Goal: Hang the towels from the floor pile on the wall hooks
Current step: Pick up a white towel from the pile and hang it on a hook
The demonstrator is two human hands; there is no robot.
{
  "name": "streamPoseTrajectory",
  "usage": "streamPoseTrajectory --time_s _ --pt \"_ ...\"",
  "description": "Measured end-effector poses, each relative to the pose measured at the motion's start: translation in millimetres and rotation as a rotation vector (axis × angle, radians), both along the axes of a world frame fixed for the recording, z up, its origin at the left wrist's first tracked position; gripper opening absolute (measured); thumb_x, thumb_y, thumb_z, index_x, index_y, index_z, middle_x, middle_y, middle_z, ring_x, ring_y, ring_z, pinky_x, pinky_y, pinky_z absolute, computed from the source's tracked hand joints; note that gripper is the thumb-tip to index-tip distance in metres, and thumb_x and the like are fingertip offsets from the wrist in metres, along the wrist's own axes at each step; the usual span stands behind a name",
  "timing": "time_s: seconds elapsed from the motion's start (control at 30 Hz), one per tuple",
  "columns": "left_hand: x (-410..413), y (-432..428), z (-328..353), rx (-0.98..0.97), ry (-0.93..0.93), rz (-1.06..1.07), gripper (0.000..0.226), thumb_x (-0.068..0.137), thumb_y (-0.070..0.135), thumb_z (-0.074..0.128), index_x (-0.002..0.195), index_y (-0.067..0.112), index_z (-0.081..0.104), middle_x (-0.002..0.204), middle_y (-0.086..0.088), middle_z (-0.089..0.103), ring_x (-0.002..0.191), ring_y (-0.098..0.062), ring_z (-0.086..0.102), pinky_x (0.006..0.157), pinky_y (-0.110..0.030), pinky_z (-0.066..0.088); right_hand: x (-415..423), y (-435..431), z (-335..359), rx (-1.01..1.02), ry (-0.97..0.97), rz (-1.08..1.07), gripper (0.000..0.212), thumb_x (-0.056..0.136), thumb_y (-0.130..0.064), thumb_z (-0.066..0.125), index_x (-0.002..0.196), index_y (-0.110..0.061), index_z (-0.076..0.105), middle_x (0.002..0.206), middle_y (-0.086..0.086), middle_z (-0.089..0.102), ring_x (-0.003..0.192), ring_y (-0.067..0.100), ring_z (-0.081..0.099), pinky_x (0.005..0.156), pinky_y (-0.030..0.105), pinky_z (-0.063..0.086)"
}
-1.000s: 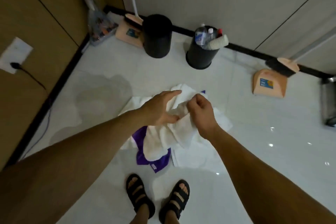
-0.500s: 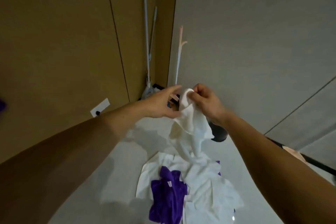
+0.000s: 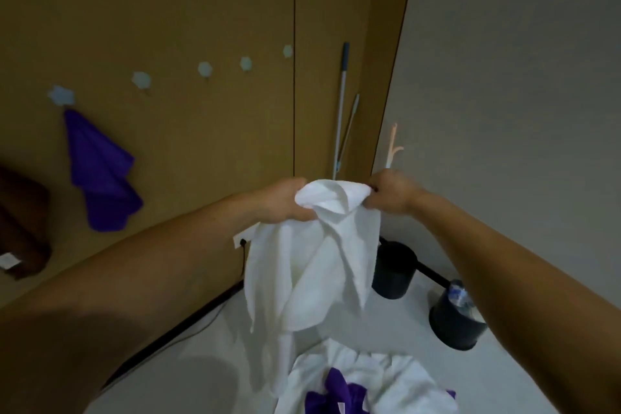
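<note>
Item: white towel [image 3: 312, 265], which you held up above the floor pile [image 3: 363, 380]. Its long axis ran vertical, with the top edge bunched and the loose corners pointing down at the pile; whether the lowest tail touched the pile could not be told. Your left hand [image 3: 285, 200] gripped the bunched edge with fingers curled round the cloth, and your right hand [image 3: 391, 193] pinched its other end. Wall hooks [image 3: 205, 69]: a row of five on the brown wall, up and left of the pile, the leftmost carrying a purple towel [image 3: 99, 175]. Two black bins [image 3: 393, 274] stood beyond the pile, to its right.
</note>
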State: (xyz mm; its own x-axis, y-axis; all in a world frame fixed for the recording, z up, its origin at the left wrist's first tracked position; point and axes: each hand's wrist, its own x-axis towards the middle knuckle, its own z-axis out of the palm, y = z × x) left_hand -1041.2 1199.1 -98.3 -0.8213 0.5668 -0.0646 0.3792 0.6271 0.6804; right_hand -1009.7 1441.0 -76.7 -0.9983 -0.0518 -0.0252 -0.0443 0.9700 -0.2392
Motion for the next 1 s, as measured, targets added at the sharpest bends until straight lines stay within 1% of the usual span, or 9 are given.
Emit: streamPoseTrajectory --time_s 0.07,0.2,0.33,0.43,0.5,0.67,0.8,0.9,1.0 --pt "6 -24 -1 -0.072 -0.019 0.075 0.024 0.069 0.039 0.079 0.083 0.030 0.061 0.081 0.011 0.068 0.074 -0.008 0.066 0.059 -0.021 0.047 -3 -8 11 -0.140 0.164 -0.065 0.014 0.082 -0.022 0.057 0.071 -0.017 0.060 0.070 0.003 0.058 0.074 0.028 0.060 0.056 0.027 0.040" --pt "23 -75 2 -0.171 -0.109 0.286 0.026 0.069 0.048 0.073 0.079 0.025 0.065 0.079 0.009 0.068 0.071 -0.010 0.067 0.058 -0.021 0.048 -2 -55 25 -0.384 0.285 -0.009 0.018 0.087 -0.011 0.042 0.078 -0.012 0.058 0.069 0.009 0.066 0.055 0.026 0.065 0.050 0.031 0.048" --pt "52 -119 12 0.325 -0.407 0.511 0.061 0.053 0.042 0.079 0.105 0.012 0.069 0.101 -0.008 0.074 0.090 -0.024 0.071 0.086 -0.039 0.056 0 -101 38 -0.807 0.276 0.019 0.019 0.092 -0.006 0.034 0.095 -0.011 0.052 0.085 0.011 0.062 0.070 0.028 0.065 0.050 0.039 0.056" --pt "71 -150 18 0.662 -0.541 0.603 0.062 0.063 0.036 0.077 0.116 0.008 0.063 0.107 -0.013 0.072 0.097 -0.028 0.070 0.086 -0.040 0.054 1 -128 52 -0.979 0.381 0.077 0.020 0.095 -0.010 0.035 0.101 -0.016 0.053 0.095 0.004 0.061 0.086 0.023 0.062 0.071 0.042 0.057" --pt "80 -164 24 0.775 -0.518 0.640 0.065 0.065 0.037 0.076 0.122 0.009 0.059 0.108 -0.012 0.072 0.098 -0.028 0.069 0.083 -0.041 0.054 3 -150 60 -1.038 0.424 0.143 0.020 0.095 -0.013 0.038 0.102 -0.020 0.055 0.094 -0.005 0.060 0.085 0.012 0.059 0.069 0.033 0.051" --pt "112 -197 53 0.710 -0.642 0.452 0.066 0.073 0.055 0.073 0.127 0.018 0.062 0.127 -0.013 0.063 0.118 -0.031 0.059 0.099 -0.044 0.048 8 -209 76 -1.036 0.368 0.293 0.017 0.098 -0.022 0.045 0.114 -0.025 0.051 0.098 -0.015 0.055 0.103 0.017 0.059 0.084 0.032 0.049" --pt "137 -226 63 0.318 -0.693 0.416 0.081 0.061 0.027 0.087 0.132 0.008 0.053 0.124 -0.015 0.064 0.116 -0.032 0.060 0.104 -0.048 0.043 5 -256 83 -1.024 0.278 0.338 0.031 0.096 -0.022 0.051 0.126 -0.012 0.051 0.125 0.003 0.059 0.113 0.018 0.057 0.093 0.035 0.048" --pt "142 -242 64 0.594 -0.689 0.391 0.055 0.072 0.014 0.074 0.124 0.004 0.060 0.125 -0.018 0.063 0.116 -0.032 0.060 0.105 -0.045 0.043 8 -295 81 -1.110 0.165 0.231 0.028 0.094 -0.020 0.052 0.120 -0.010 0.056 0.105 0.011 0.064 0.083 0.020 0.059 0.071 0.033 0.049" --pt "139 -269 66 0.935 -0.705 0.374 0.057 0.082 0.016 0.066 0.136 0.004 0.049 0.137 -0.020 0.053 0.127 -0.036 0.050 0.110 -0.048 0.036 18 -327 70 -1.184 -0.058 0.170 0.033 0.097 -0.029 0.053 0.127 -0.017 0.051 0.117 0.006 0.060 0.096 0.024 0.060 0.068 0.035 0.055"
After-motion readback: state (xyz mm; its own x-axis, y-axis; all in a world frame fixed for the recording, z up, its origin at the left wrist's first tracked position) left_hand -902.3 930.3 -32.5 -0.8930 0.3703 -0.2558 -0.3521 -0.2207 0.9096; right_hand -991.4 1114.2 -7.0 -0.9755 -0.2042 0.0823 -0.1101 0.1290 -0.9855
